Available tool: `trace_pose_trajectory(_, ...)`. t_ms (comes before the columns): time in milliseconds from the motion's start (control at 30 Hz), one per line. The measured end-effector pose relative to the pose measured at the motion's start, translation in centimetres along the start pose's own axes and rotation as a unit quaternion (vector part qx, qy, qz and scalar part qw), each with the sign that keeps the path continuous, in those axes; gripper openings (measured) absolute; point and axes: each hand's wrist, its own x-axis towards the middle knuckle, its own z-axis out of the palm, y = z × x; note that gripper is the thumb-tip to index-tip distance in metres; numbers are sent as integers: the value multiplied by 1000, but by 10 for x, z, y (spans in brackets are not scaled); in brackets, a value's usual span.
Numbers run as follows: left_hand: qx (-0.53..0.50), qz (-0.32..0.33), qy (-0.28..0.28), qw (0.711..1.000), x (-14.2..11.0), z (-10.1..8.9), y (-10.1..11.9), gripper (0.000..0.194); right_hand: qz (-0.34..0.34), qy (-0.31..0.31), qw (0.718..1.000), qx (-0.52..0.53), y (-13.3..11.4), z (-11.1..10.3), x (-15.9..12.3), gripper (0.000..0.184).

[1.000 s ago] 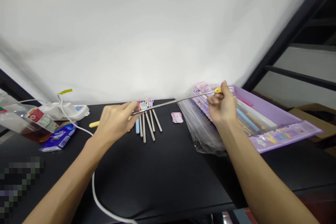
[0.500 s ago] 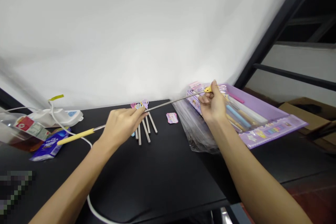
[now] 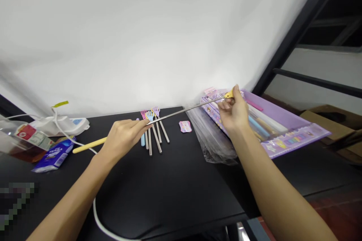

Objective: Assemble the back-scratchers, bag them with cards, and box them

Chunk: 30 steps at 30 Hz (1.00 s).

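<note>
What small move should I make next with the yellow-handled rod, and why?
Probably ease the right hand toward the left hand, along the shaft's line. The yellow-handled rod spans both hands, looking long and thin, while the rods with hand-shaped heads lie much shorter on the table.

Both hands (image 3: 181,122) on yellow-handled metal rod (image 3: 183,111); small pink card (image 3: 185,126) on black counter (image 3: 169,184), purple box (image 3: 278,120) right.
</note>
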Motion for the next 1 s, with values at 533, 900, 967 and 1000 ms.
trace_pose_trajectory(533, 63, -13, 0, 998, 4, -1, 2, 25, 24, -114, 993, -23, 12, 17, -24, 43)
trace_pose_trajectory(900, 55, -44, 30, 997, 2, -6, -3, 26, 44, -111, 991, -67, 8, 10, -20, 48)
trace_pose_trajectory(967, 60, -40, 31, 997, 6, -6, 3, 28, 40, -107, 991, -65, 9, 11, -21, 47)
trace_pose_trajectory(1000, 52, -37, 30, 997, 7, -6, 3, 28, 31, -88, 994, -58, 8, 11, -20, 48)
